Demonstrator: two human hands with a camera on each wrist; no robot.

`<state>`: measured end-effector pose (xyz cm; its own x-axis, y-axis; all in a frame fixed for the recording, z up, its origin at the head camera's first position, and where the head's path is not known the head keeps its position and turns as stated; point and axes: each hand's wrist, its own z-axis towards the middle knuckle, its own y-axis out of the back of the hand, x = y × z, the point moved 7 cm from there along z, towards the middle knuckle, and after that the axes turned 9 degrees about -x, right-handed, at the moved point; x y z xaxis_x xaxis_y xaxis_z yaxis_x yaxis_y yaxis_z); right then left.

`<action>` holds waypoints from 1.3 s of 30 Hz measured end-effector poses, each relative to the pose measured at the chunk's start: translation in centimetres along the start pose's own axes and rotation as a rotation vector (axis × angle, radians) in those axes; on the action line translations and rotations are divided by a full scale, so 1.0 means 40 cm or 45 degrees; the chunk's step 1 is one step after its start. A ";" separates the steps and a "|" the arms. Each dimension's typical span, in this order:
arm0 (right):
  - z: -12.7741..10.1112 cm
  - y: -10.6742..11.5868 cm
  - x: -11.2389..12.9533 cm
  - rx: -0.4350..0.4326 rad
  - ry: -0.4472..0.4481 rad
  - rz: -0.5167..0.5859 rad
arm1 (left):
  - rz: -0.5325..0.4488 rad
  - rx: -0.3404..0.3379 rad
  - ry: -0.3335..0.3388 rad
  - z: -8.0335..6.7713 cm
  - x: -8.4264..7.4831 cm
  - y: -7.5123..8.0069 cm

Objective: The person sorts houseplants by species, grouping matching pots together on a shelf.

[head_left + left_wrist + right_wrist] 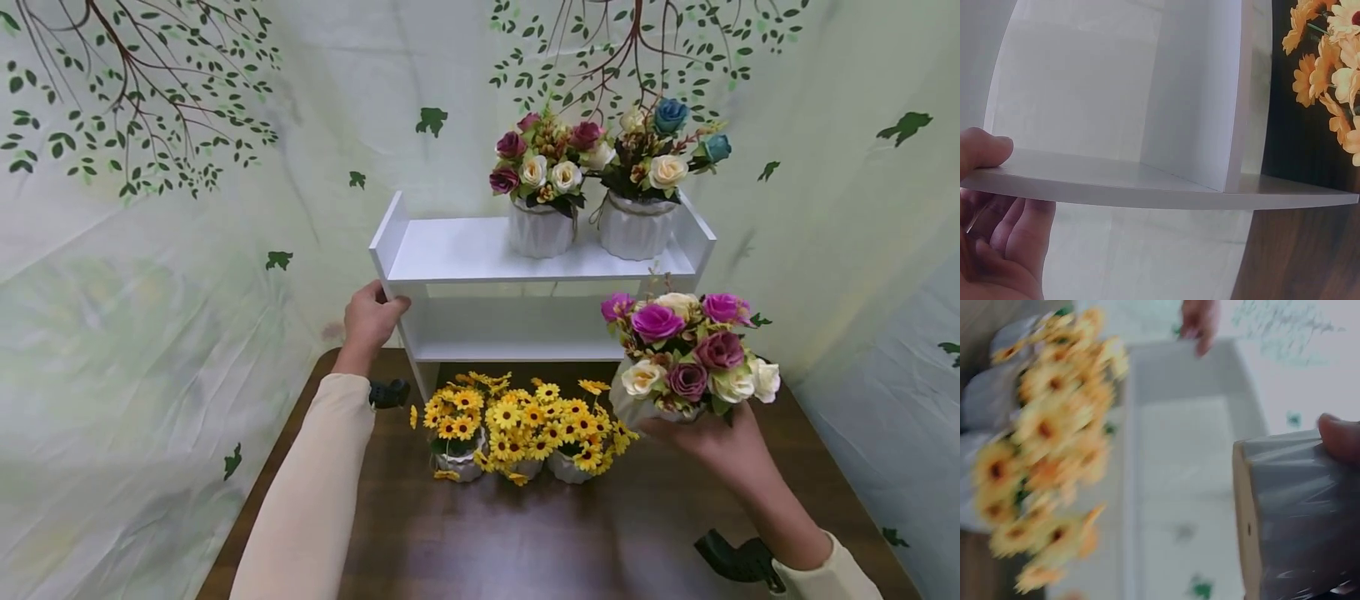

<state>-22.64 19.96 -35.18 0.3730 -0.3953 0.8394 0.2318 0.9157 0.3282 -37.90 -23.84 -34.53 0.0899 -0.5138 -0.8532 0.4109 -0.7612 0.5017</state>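
Right wrist view blurred; rose pot (686,367) base mostly hidden behind blooms. Right hand (712,446) raised above table (525,533), palm up, fingers wrapped under pot, holding it right of shelf (480,250). Left hand (369,321) extended, gripping shelf's left edge, thumb on top. Sunflower pots (517,433) below shelf front.

walls: pale green crinkled fabric backdrop (150,275) printed with brown branches and green leaves, hung on three sides | furniture: dark brown wooden table (540,533) reaching the backdrop's far corner | light: soft, even, no hard shadows
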 end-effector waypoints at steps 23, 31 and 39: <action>0.208 -0.214 0.294 0.277 0.087 0.052 | 0.030 -0.012 -0.042 -0.007 -0.003 0.003; 0.275 -0.290 0.338 0.293 0.146 0.152 | 0.049 0.011 -0.047 -0.004 0.008 -0.003; 0.341 -0.360 0.374 0.215 0.034 0.240 | 0.045 0.006 -0.046 0.006 0.004 0.000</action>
<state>-32.65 1.84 -21.44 0.4199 -0.2162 0.8814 0.0037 0.9716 0.2366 -38.13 -24.01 -34.64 0.0715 -0.5539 -0.8295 0.4036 -0.7444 0.5319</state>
